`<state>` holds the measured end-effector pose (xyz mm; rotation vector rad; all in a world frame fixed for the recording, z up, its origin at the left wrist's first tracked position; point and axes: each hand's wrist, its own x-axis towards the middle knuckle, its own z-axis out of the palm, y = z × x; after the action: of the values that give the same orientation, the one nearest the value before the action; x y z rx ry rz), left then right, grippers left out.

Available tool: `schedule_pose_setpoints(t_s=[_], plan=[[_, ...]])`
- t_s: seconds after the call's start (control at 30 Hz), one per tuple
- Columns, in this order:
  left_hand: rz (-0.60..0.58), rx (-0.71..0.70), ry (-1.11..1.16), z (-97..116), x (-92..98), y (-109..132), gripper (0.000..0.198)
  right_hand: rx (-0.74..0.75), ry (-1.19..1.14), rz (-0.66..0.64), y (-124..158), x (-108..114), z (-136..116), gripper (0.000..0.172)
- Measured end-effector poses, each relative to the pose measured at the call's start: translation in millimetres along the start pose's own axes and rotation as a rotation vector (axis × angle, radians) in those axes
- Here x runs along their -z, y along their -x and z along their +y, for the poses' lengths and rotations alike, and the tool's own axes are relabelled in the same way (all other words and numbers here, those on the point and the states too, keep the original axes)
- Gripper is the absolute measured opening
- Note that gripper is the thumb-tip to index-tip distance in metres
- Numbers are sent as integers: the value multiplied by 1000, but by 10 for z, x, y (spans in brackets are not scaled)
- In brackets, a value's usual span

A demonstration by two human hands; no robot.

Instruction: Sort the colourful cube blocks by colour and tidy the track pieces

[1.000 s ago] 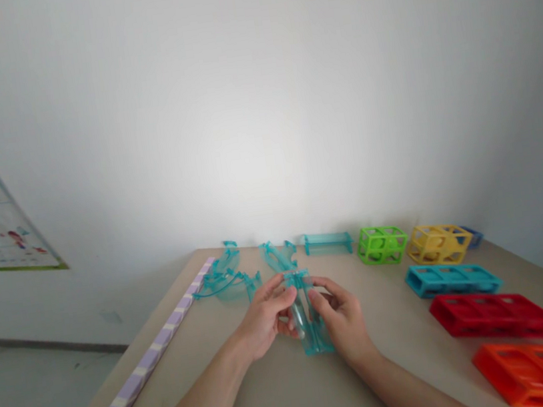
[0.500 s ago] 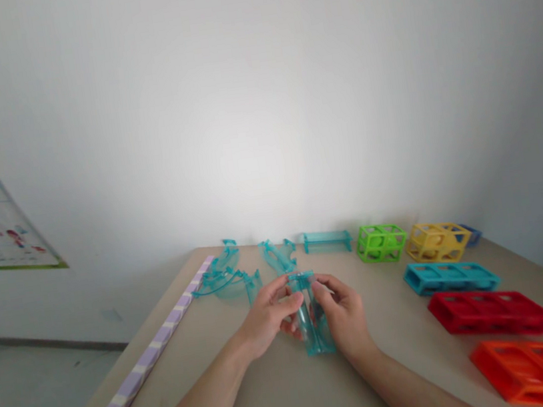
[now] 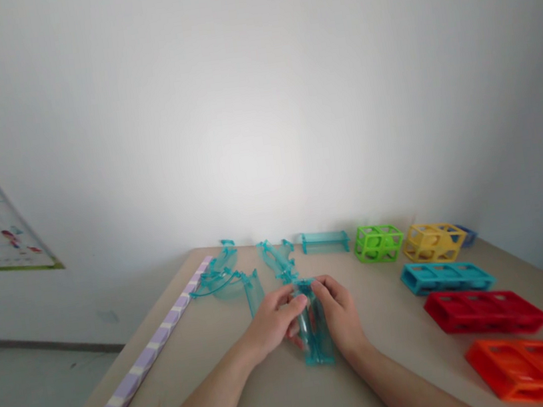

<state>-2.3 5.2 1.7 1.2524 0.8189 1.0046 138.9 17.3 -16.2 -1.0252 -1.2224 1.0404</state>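
A clear teal plastic track piece [image 3: 316, 342] is gripped between both hands over the middle of the table. My left hand [image 3: 275, 321] closes on its left side, thumb on top and fingers partly hidden behind. On the right side, my right hand [image 3: 340, 315] pinches it near the far end. Beyond the hands lies another teal track piece [image 3: 275, 257], its near end close to the held one. Left of my left hand stand a short teal piece [image 3: 254, 292] and several curved teal pieces [image 3: 221, 279]. A straight teal piece [image 3: 325, 242] rests by the wall.
Along the right are a green frame block [image 3: 379, 243], a yellow frame block [image 3: 433, 243], a blue block [image 3: 468, 234], a teal block [image 3: 446, 275], a red block [image 3: 483, 312] and an orange block [image 3: 541, 364]. A purple-and-white strip [image 3: 143, 370] lines the table's left edge.
Both hands and the held track piece have moved slightly nearer to me. The rest of the scene has shifted a little left with the camera; the grip is kept.
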Motion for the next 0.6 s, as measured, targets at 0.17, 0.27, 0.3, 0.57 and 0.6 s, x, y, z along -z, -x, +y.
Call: schedule_pose_setpoints(t_s=[0.17, 0.27, 0.3, 0.57, 0.6], plan=[[22, 7, 77, -59, 17, -25, 31, -15, 17, -10, -11, 28, 30, 34], [125, -83, 162, -81, 36, -42, 30, 207, 213, 7, 2, 57, 20, 32], [156, -120, 193, -84, 44, -47, 31, 323, 336, 17, 8, 65, 8, 32], [130, -82, 237, -101, 53, -42, 62, 639, 1085, 109, -123, 189, -83, 14], [111, -51, 204, -103, 42, -32, 63, 596, 1185, 124, -171, 234, -74, 16]])
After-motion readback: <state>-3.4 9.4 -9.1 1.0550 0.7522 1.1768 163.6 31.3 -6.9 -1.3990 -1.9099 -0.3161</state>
